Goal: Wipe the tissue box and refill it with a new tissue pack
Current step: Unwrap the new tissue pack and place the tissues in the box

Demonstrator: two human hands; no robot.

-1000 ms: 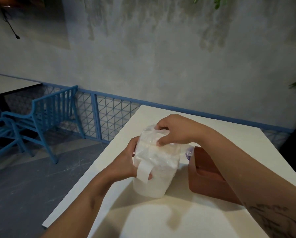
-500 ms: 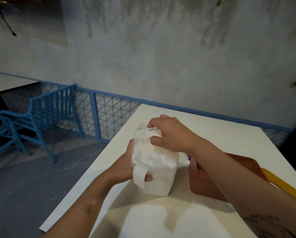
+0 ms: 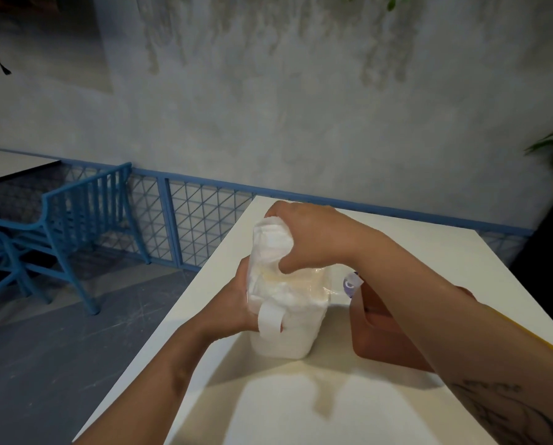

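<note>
Two bare hands work on a white tissue pack [image 3: 288, 330] that stands upright on the near part of a white table [image 3: 300, 412], seen from the head camera. The left hand [image 3: 233, 303] wraps the pack's left side low down, fingers curled round behind it and the thumb tip showing at the front beside a white strip [image 3: 270, 322] that loops down the pack's face. The right hand [image 3: 313, 239] comes in from above and clutches the top of the pack, fingers and thumb curled tight into the bunched tissue and the crinkled clear wrap there. Just to the right of the pack, touching it or nearly so, sits the brown tissue box [image 3: 384, 342], its open top facing up and much of it hidden under the right forearm. A small purple and white tab [image 3: 350, 284] pokes out between pack and box. A yellow edge [image 3: 538, 340] shows past the forearm at the far right. Beyond the table's left side stand a blue chair [image 3: 76, 213] and a blue mesh railing [image 3: 198, 226] against a grey wall [image 3: 300, 107].
</note>
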